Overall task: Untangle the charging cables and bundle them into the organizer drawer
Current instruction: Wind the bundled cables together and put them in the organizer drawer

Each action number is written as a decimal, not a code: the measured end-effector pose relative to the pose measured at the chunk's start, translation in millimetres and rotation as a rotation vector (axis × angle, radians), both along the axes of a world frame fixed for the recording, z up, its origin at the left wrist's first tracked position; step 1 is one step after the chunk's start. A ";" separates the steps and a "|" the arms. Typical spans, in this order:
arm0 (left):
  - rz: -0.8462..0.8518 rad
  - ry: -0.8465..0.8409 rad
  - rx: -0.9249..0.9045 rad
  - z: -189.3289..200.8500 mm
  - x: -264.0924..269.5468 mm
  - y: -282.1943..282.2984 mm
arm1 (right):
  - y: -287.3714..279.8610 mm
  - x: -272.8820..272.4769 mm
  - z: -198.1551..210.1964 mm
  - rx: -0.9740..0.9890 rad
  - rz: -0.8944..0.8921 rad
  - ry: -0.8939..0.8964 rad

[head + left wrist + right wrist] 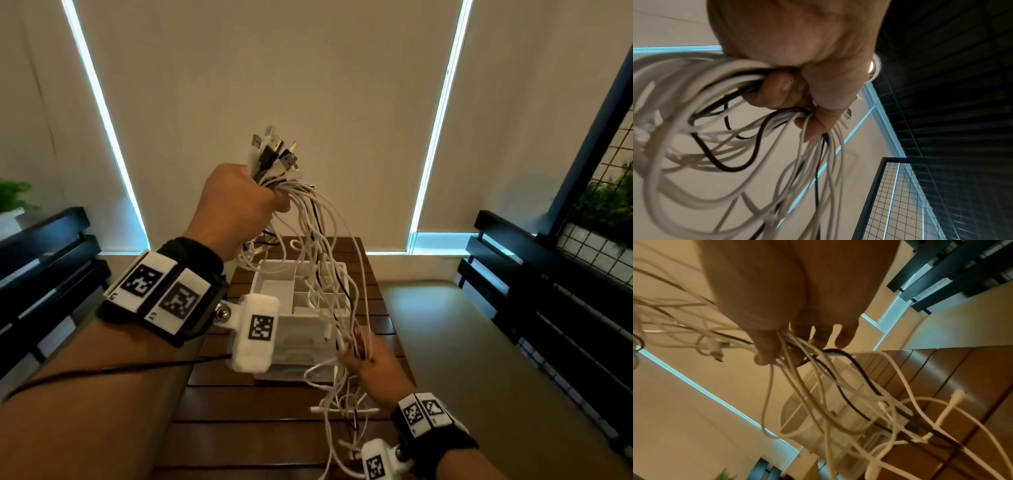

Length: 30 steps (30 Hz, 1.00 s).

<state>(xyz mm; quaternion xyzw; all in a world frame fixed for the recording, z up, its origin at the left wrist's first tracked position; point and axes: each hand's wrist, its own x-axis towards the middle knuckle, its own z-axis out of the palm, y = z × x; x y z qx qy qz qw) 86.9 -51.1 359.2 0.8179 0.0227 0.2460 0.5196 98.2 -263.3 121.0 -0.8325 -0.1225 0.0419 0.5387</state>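
The tangled bundle of mostly white charging cables with a few black ones [318,240] hangs between both hands above the tabletop. The left hand [236,202] has its grip closed in a fist around the bundle just below the cluster of USB plugs [274,150], which stick up past the knuckles; in the left wrist view the curled fingers [777,91] wrap the strands. Lower and to the right of that grip, the right hand [363,356] pinches a bunch of strands between thumb and fingers, the loose ends trailing below it onto the dark brown slatted wooden tabletop [239,428]. Directly beneath the left grip stands the white plastic organizer drawer unit [291,329], its divided top tray open; several cable loops dip into or across its compartments, though which ones cannot be told. Dark slatted benches [548,308] flank the tabletop on both sides, well apart from the hands, with a black wire grid panel [613,212] at far right.
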 end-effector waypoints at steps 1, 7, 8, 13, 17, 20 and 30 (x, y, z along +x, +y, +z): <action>-0.006 0.005 0.034 0.4 -0.8 -0.9 | -1.4 -0.9 -2.7 -0.034 0.020 0.032; -0.030 0.089 0.274 -2.3 -3.5 -7.8 | -5.7 -11.4 41.0 0.174 -0.072 -0.050; -0.038 0.100 0.294 -3.4 -3.4 -9.2 | -3.9 -13.3 60.0 0.235 -0.097 -0.129; -0.096 0.121 0.344 -7.0 -5.8 -25.9 | 27.6 4.8 115.2 0.337 0.009 -0.282; -0.095 0.046 0.299 -2.1 -8.5 -27.7 | 47.8 21.8 113.1 0.293 0.080 -0.250; -0.048 0.013 0.237 1.1 -8.3 -14.6 | 47.5 20.8 99.0 0.277 0.130 -0.209; 0.035 0.078 0.094 -1.2 -1.4 11.7 | 33.7 8.4 66.7 0.366 -0.002 -0.105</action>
